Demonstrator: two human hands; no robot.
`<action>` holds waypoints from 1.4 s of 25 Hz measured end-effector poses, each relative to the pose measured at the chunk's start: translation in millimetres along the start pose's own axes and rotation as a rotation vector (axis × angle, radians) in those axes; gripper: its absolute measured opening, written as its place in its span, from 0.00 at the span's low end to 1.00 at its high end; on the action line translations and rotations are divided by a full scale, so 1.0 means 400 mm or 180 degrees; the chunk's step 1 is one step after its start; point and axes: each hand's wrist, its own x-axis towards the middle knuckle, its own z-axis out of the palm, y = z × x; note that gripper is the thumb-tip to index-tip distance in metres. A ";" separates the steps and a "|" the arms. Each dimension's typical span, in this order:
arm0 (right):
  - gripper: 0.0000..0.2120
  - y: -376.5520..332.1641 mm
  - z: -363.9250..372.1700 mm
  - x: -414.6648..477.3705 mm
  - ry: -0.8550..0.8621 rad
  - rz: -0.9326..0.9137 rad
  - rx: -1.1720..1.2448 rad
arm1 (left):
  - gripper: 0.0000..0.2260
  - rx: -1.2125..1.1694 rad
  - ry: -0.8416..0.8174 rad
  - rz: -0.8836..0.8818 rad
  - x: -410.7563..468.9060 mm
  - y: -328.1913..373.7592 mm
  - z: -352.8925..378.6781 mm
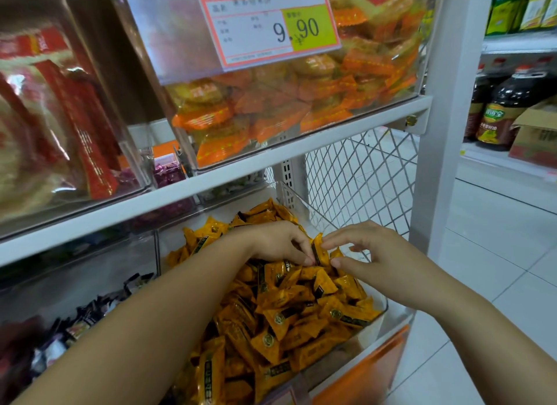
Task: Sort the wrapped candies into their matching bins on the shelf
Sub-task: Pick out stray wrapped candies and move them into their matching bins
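Observation:
A clear bin [313, 211] on the lower shelf is heaped with yellow wrapped candies [289, 308]. Both of my hands are over its far right part. My left hand [277, 241] pinches one upright yellow candy [319, 250] with curled fingers. My right hand [370, 253] meets the same candy from the right, forefinger and thumb at its edge. To the left stands another clear bin [90, 272] with dark and white wrapped candies [81, 320]. My forearms hide part of both bins.
The white shelf board [211, 184] above carries a bin of orange snack packs [286, 109] with a 9.90 price tag [268, 21] and a bin of red packs [60, 118]. A wire mesh panel [361, 175] and white post [446, 103] close the right side. Oil bottles [506, 109] stand across the aisle.

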 end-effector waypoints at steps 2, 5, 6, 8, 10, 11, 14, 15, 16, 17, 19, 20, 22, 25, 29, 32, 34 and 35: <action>0.13 -0.005 -0.001 -0.001 0.0005 0.0015 -0.0010 | 0.04 -0.0202 0.0300 0.0027 -0.007 -0.009 -0.002; 0.11 -0.018 -0.001 -0.003 0.0019 0.0112 -0.0059 | 0.04 -0.0401 0.0954 0.0109 -0.045 -0.007 -0.013; 0.10 -0.027 -0.001 -0.003 0.0033 0.0158 -0.0095 | 0.04 -0.0414 0.1183 0.0137 -0.067 0.000 -0.016; 0.08 -0.049 0.000 -0.005 0.0118 0.0222 -0.0200 | 0.02 -0.0447 0.1565 0.0175 -0.121 0.019 -0.013; 0.08 -0.083 0.007 -0.013 0.0266 0.0221 -0.0230 | 0.01 -0.0646 0.1955 0.0165 -0.186 0.032 0.010; 0.08 -0.106 0.015 -0.021 0.0330 0.0179 -0.0206 | 0.02 -0.0810 0.2170 0.0171 -0.225 0.033 0.025; 0.07 -0.184 0.061 -0.053 0.0272 -0.0034 -0.0079 | 0.05 -0.1127 0.2668 0.0264 -0.354 0.012 0.073; 0.07 -0.210 0.082 -0.062 0.0191 -0.0100 -0.0063 | 0.06 -0.1172 0.2771 0.0269 -0.397 -0.002 0.087; 0.07 -0.234 0.103 -0.069 0.0115 -0.0159 -0.0067 | 0.06 -0.1190 0.2858 0.0227 -0.437 -0.019 0.097; 0.07 -0.257 0.124 -0.075 0.0027 -0.0217 -0.0081 | 0.06 -0.1179 0.2937 0.0147 -0.475 -0.035 0.108; 0.08 -0.310 0.171 -0.084 -0.0177 -0.0367 -0.0136 | 0.05 -0.1121 0.3113 -0.0060 -0.560 -0.072 0.134; 0.08 -0.334 0.195 -0.088 -0.0272 -0.0421 -0.0156 | 0.05 -0.1097 0.3208 -0.0159 -0.602 -0.088 0.146; 0.10 -0.374 0.242 -0.091 -0.0456 -0.0468 -0.0230 | 0.04 -0.1073 0.3424 -0.0318 -0.683 -0.117 0.172; 0.14 -0.404 0.316 -0.083 -0.0766 -0.0413 -0.0678 | 0.05 -0.0852 0.3656 -0.0674 -0.770 -0.166 0.205; 0.17 -0.422 0.375 -0.083 -0.0732 -0.0295 -0.0963 | 0.05 -0.0552 0.3430 -0.0973 -0.826 -0.220 0.240; 0.16 -0.423 0.383 -0.081 -0.0654 -0.0169 -0.0899 | 0.02 -0.0573 0.3914 -0.0988 -0.868 -0.228 0.236; 0.14 -0.430 0.390 -0.080 -0.0449 -0.0042 -0.0856 | 0.02 -0.0609 0.4438 -0.1090 -0.904 -0.239 0.235; 0.13 -0.438 0.400 -0.083 -0.0294 0.0013 -0.0905 | 0.03 -0.0666 0.4667 -0.1201 -0.925 -0.246 0.242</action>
